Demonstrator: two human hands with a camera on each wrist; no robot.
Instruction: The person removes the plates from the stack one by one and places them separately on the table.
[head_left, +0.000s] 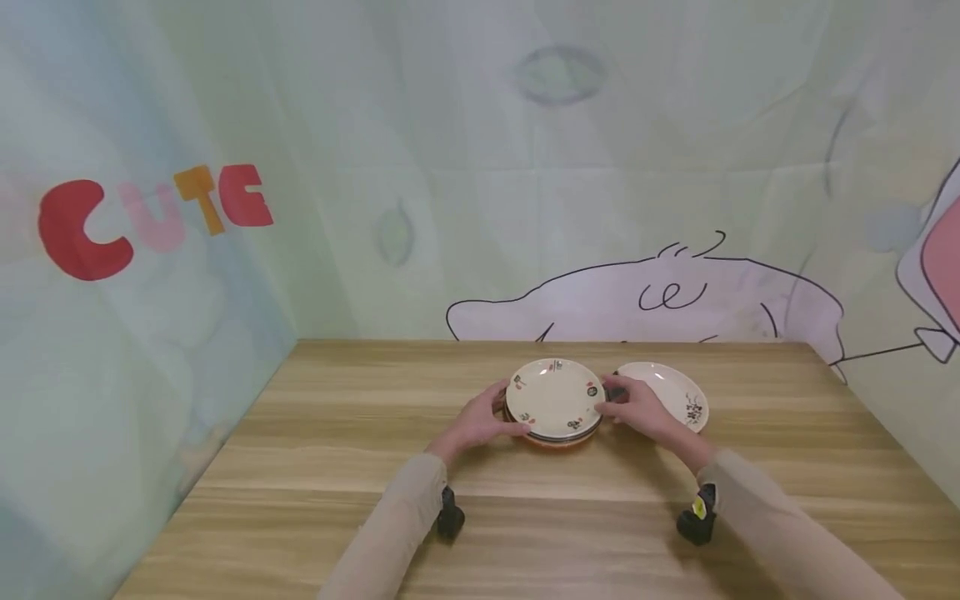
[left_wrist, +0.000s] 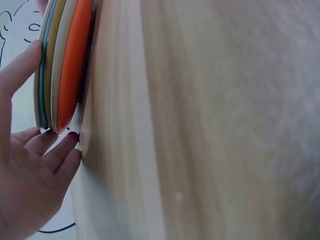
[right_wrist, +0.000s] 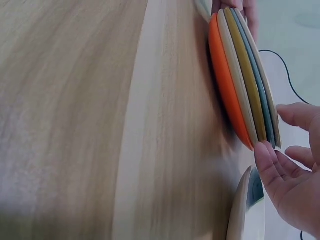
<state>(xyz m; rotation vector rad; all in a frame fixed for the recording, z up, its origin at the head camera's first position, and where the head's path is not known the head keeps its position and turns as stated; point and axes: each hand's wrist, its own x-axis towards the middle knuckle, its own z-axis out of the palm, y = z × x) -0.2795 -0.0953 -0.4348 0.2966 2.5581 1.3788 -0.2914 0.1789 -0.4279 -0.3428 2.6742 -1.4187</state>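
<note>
A stack of plates [head_left: 555, 402] sits in the far middle of the table, between my two hands. Its top plate is cream with small printed pictures round the rim. From the side, in the left wrist view, the layers run cream, teal, mustard and cream, down to an orange bottom dish [left_wrist: 75, 65]. My left hand [head_left: 482, 418] grips the left side, thumb at the upper rim and fingertips along the lower edge. On the opposite side my right hand [head_left: 637, 407] holds the stack the same way, thumb at the top plate and fingers at the edge [right_wrist: 272, 162].
Just right of the stack, partly behind my right hand, lies a white oval plate [head_left: 678, 392] with a dark floral print. Both rest on a wood-grain table [head_left: 337, 475]. A printed cloth backdrop [head_left: 375, 167] rises behind its far edge and along the left.
</note>
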